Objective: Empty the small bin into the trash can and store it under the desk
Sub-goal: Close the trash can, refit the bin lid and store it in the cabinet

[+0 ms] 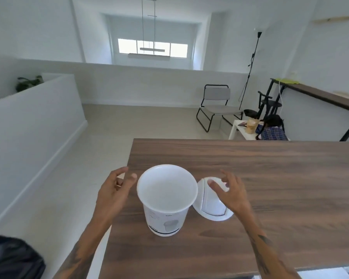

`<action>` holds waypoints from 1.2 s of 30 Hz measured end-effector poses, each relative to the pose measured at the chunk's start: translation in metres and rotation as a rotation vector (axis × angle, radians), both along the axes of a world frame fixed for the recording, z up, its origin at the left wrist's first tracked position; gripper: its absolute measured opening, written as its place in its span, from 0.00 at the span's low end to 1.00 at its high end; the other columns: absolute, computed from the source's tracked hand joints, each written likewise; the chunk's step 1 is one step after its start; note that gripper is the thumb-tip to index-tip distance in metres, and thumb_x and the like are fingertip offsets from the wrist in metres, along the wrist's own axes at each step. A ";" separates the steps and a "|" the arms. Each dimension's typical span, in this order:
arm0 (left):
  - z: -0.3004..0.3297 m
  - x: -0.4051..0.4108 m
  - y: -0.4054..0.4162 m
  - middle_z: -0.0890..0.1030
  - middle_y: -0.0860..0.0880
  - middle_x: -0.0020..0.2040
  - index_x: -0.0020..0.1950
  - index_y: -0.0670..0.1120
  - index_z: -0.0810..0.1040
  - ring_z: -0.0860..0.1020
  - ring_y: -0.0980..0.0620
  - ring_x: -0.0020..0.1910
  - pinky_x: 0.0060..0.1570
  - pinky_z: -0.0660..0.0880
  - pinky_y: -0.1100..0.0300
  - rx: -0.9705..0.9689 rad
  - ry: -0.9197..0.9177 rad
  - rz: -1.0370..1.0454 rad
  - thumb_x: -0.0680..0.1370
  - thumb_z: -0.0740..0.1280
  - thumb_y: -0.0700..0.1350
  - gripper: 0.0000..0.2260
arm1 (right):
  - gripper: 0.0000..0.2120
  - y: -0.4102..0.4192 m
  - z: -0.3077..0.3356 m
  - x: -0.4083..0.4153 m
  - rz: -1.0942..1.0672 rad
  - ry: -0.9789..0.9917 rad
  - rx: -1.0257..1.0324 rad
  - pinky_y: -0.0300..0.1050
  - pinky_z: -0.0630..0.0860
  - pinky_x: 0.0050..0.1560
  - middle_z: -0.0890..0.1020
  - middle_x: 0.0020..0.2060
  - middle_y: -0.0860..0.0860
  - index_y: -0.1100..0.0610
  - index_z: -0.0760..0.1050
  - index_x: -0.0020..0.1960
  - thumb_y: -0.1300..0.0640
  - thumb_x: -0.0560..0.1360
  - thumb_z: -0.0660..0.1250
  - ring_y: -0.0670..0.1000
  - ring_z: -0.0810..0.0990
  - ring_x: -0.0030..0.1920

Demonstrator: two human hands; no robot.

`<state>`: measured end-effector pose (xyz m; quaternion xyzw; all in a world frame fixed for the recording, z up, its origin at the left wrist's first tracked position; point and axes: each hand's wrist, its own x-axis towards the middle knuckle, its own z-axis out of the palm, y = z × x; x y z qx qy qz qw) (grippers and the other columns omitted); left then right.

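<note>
A small white bin stands upright near the left edge of the wooden desk, its mouth uncovered and its inside looking empty. Its white domed lid lies on the desk just right of it. My left hand hovers open beside the bin's left rim, not touching it. My right hand is spread open over the lid, fingertips close to or touching its top. A dark trash can lined with a black bag shows at the bottom left corner, on the floor.
Left of the desk is pale bare floor bounded by a white half wall. Beyond the desk stand a grey chair, a low white table with clutter, a black stool and a second long desk at right.
</note>
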<state>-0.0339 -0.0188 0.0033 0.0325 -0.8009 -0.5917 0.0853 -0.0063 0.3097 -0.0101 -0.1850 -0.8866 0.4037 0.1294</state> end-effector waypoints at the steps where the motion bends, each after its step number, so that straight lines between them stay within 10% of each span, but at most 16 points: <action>1: 0.003 -0.002 0.003 0.82 0.49 0.48 0.66 0.59 0.76 0.81 0.50 0.49 0.50 0.77 0.58 -0.021 0.039 0.007 0.78 0.70 0.59 0.17 | 0.39 0.012 -0.006 -0.009 0.082 -0.131 0.102 0.54 0.69 0.68 0.72 0.65 0.51 0.43 0.64 0.73 0.34 0.66 0.73 0.54 0.70 0.67; 5: 0.008 -0.001 0.027 0.78 0.59 0.59 0.68 0.62 0.76 0.78 0.62 0.58 0.52 0.72 0.67 -0.030 0.097 -0.116 0.75 0.72 0.59 0.21 | 0.63 0.030 -0.040 -0.032 0.309 -0.376 0.237 0.58 0.62 0.71 0.49 0.77 0.50 0.32 0.50 0.75 0.25 0.45 0.74 0.58 0.52 0.77; 11: -0.004 0.010 0.049 0.74 0.80 0.57 0.63 0.73 0.74 0.75 0.74 0.59 0.51 0.71 0.72 0.015 0.006 -0.069 0.64 0.61 0.81 0.30 | 0.61 0.039 -0.047 -0.041 0.279 -0.280 0.357 0.53 0.72 0.62 0.63 0.70 0.48 0.32 0.55 0.72 0.28 0.42 0.74 0.57 0.66 0.68; 17: -0.018 0.009 0.048 0.79 0.65 0.66 0.68 0.66 0.77 0.75 0.65 0.67 0.72 0.70 0.51 0.165 -0.033 -0.074 0.75 0.52 0.77 0.29 | 0.58 0.044 0.056 -0.039 0.236 0.011 0.140 0.51 0.71 0.59 0.68 0.69 0.48 0.36 0.59 0.72 0.27 0.46 0.77 0.53 0.68 0.67; 22: -0.001 0.011 0.052 0.86 0.39 0.52 0.57 0.46 0.85 0.84 0.49 0.54 0.54 0.81 0.58 0.389 -0.024 -0.172 0.81 0.45 0.70 0.37 | 0.54 -0.029 0.145 -0.022 0.615 -0.019 0.314 0.42 0.64 0.58 0.65 0.65 0.36 0.23 0.56 0.65 0.25 0.43 0.77 0.41 0.65 0.62; 30: 0.008 0.010 0.050 0.90 0.49 0.46 0.47 0.53 0.90 0.88 0.55 0.47 0.39 0.81 0.67 0.650 -0.124 -0.270 0.82 0.44 0.66 0.36 | 0.57 -0.109 0.106 -0.016 0.737 -0.167 0.450 0.54 0.65 0.70 0.60 0.73 0.41 0.26 0.50 0.70 0.29 0.47 0.76 0.49 0.59 0.74; 36: -0.003 0.007 0.051 0.79 0.47 0.70 0.66 0.53 0.80 0.75 0.48 0.70 0.72 0.70 0.49 0.492 -0.115 -0.144 0.85 0.53 0.59 0.20 | 0.57 -0.110 0.101 -0.015 0.732 -0.140 0.453 0.55 0.63 0.71 0.59 0.73 0.43 0.27 0.50 0.71 0.28 0.48 0.76 0.49 0.57 0.74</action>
